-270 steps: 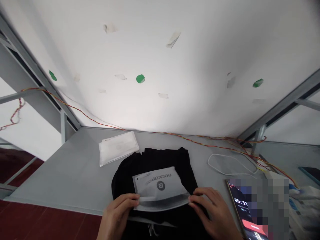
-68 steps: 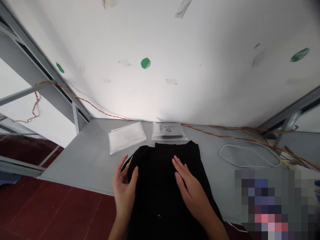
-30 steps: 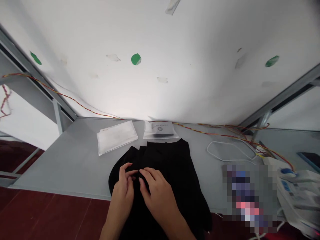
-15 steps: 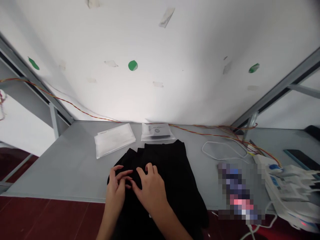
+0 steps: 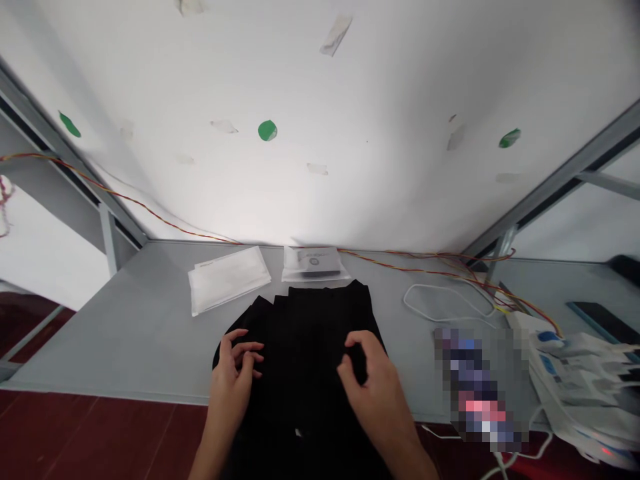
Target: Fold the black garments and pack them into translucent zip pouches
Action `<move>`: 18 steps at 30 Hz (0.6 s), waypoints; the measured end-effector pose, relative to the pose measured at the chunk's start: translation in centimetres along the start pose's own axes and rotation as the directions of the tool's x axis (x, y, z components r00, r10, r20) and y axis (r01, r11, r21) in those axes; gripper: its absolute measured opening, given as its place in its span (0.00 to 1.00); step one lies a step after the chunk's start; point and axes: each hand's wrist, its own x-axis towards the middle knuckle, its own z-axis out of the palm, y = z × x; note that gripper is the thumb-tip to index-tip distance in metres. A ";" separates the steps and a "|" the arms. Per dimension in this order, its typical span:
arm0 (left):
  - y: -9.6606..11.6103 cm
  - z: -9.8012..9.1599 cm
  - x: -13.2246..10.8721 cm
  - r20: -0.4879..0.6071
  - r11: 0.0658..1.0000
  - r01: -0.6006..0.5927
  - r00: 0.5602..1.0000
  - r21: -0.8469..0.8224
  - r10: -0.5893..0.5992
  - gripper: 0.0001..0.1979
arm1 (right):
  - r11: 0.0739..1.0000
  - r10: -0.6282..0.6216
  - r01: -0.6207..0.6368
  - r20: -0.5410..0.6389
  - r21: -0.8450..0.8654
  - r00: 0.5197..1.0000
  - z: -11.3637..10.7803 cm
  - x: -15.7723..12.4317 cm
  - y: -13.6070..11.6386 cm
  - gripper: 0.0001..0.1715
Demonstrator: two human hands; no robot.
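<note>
A black folded garment (image 5: pixel 310 360) lies across the front of the grey shelf and hangs over its edge; its exact kind does not show. A small white tag (image 5: pixel 299 433) is visible low on it. My left hand (image 5: pixel 234 363) rests at the garment's left side, fingers bent, apart and holding nothing I can see. Over the right part of the cloth, my right hand (image 5: pixel 375 377) has its thumb and index finger curved with a gap between them. Its other fingers are mostly hidden.
White packets (image 5: pixel 230 277) and a clear bag with a dark item (image 5: pixel 315 264) lie near the white wall. A white cable loop (image 5: pixel 445 300), a blurred-out item (image 5: pixel 480 387), a power strip with plugs (image 5: pixel 565 387) and a phone (image 5: pixel 603 320) are at right.
My right hand has moved right, from beside my left hand to the garment's right side, uncovering its middle and the white tag. My left hand has stayed nearly in place.
</note>
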 end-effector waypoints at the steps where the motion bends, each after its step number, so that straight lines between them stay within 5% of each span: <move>1: -0.1 0.0 0.0 -0.001 1.000 -0.003 1.000 0.008 0.004 0.20 | 0.999 0.009 -0.009 -0.018 -0.035 1.000 -0.8 -0.2 1.3 0.10; 6: -0.3 -0.1 0.0 0.005 0.998 -0.029 1.000 0.059 0.029 0.19 | 0.958 0.032 -0.060 -0.104 -0.280 0.994 -2.2 -1.2 6.3 0.19; 11: 0.3 0.3 -1.0 -0.013 0.950 -0.176 0.983 0.257 0.185 0.13 | 0.925 -0.187 0.151 -0.070 -0.349 0.980 -0.5 -1.1 5.2 0.23; 13: 0.7 0.7 -1.4 0.036 0.842 -0.374 0.919 0.389 0.392 0.12 | 0.896 -0.249 0.249 0.047 -0.368 0.967 0.7 -0.9 4.4 0.27; 15: 1.1 1.2 -1.7 0.187 0.667 -0.585 0.799 0.461 0.571 0.16 | 0.866 -0.236 0.275 0.144 -0.417 0.961 2.0 -0.8 4.1 0.31; 17: 1.1 1.5 -1.7 0.346 0.515 -0.697 0.705 0.498 0.619 0.21 | 0.839 -0.199 0.272 0.199 -0.471 0.960 3.1 -1.0 4.5 0.35; 18: 1.0 1.7 -1.6 0.398 0.467 -0.710 0.692 0.527 0.602 0.23 | 0.827 -0.187 0.273 0.216 -0.491 0.958 3.5 -1.2 4.7 0.37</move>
